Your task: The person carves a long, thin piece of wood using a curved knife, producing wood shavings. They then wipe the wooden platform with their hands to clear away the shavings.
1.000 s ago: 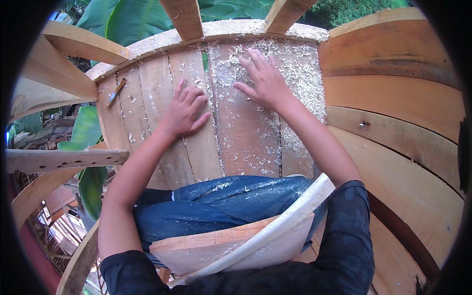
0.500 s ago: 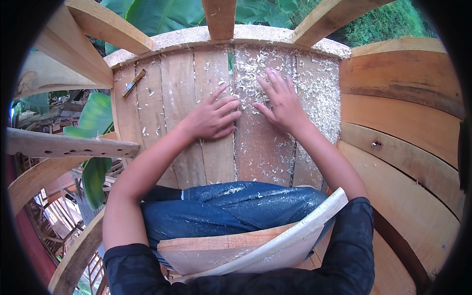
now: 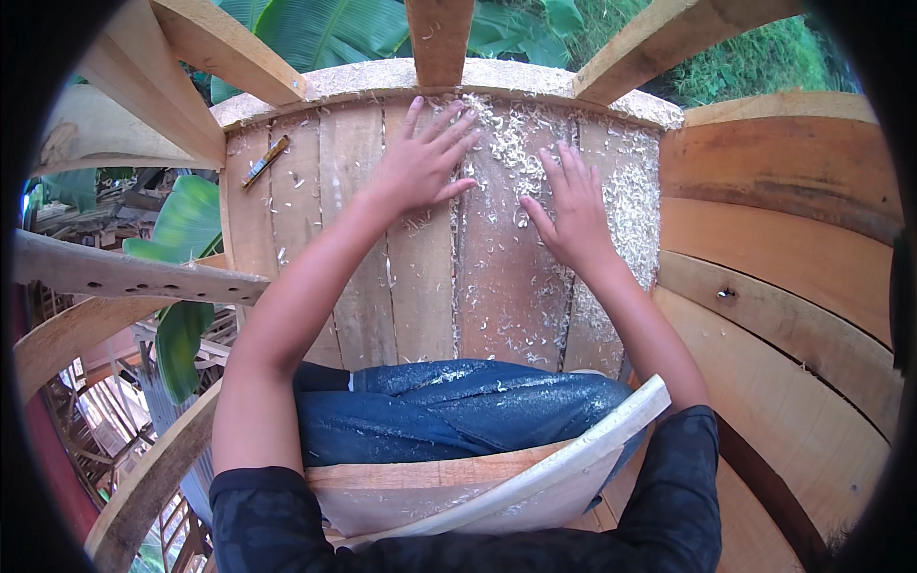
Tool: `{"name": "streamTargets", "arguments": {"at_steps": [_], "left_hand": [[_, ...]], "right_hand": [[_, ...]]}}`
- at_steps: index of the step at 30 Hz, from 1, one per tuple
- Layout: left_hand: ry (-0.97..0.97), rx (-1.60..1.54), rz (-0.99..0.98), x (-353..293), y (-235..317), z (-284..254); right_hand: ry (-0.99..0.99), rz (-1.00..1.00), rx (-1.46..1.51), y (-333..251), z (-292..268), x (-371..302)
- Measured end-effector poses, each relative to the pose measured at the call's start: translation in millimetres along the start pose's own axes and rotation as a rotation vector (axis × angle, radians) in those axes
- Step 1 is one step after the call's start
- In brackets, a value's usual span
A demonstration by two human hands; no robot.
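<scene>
My left hand [image 3: 425, 162] lies over the planked wooden floor [image 3: 358, 258] near its far end, fingers stretched out toward the curved edge beam. A pile of pale wood shavings [image 3: 516, 153] lies just right of its fingertips. My right hand [image 3: 576, 205] is flat with fingers spread, beside that pile and among more shavings [image 3: 632, 224] scattered along the right planks. Neither hand holds anything. Across my lap rests a wooden board [image 3: 458, 492] with a pale curved edge strip, over blue trousers dusted with shavings.
A small brown-yellow stick-like object [image 3: 266, 160] lies at the far left of the planks. The curved end beam [image 3: 368, 78] carries upright timbers [image 3: 439, 43]. Plank siding [image 3: 778, 224] rises on the right; a beam with holes [image 3: 143, 277] juts in from the left.
My left hand has moved forward to the far end of the planks. My right hand has shifted slightly right and nearer, and shavings are heaped closer together between the hands.
</scene>
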State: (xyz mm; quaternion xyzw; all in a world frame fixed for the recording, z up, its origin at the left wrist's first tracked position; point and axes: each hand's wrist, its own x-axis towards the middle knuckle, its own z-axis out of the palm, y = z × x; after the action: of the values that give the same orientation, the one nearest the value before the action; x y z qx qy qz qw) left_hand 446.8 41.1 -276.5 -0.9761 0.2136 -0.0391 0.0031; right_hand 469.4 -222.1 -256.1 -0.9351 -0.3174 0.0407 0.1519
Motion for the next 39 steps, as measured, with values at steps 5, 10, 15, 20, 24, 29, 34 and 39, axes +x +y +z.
{"name": "streamTargets", "arguments": {"at_steps": [5,10,15,20,24,29,34,39], "left_hand": [[0.033,-0.133,0.163,-16.9,-11.7,-0.7],[-0.029,-0.028,-0.102,-40.8,8.3,-10.7],[0.192,-0.153,-0.33,-19.5,-3.6,3.2],[0.088,-0.153,0.0,-12.2,8.6,11.4],[0.109,-0.199,0.086,-28.7,-1.7,4.7],[0.219,-0.211,-0.075,-10.6,-19.1,4.2],[0.094,-0.182,-0.073,-0.6,-1.1,20.3],[0.073,-0.162,0.237,-14.5,-5.0,1.1]], "right_hand": [[0.009,0.233,-0.211,25.4,18.5,9.1],[-0.011,0.062,-0.08,1.3,36.2,29.4],[-0.133,-0.137,0.084,-50.3,22.8,22.1],[0.031,0.157,-0.043,-2.3,21.9,45.6],[0.052,0.195,-0.026,12.7,28.2,62.1],[-0.008,-0.124,0.027,-40.9,42.4,53.8],[-0.044,-0.135,0.059,-43.3,18.8,30.8],[-0.059,-0.008,-0.181,-24.2,2.5,2.9]]}}
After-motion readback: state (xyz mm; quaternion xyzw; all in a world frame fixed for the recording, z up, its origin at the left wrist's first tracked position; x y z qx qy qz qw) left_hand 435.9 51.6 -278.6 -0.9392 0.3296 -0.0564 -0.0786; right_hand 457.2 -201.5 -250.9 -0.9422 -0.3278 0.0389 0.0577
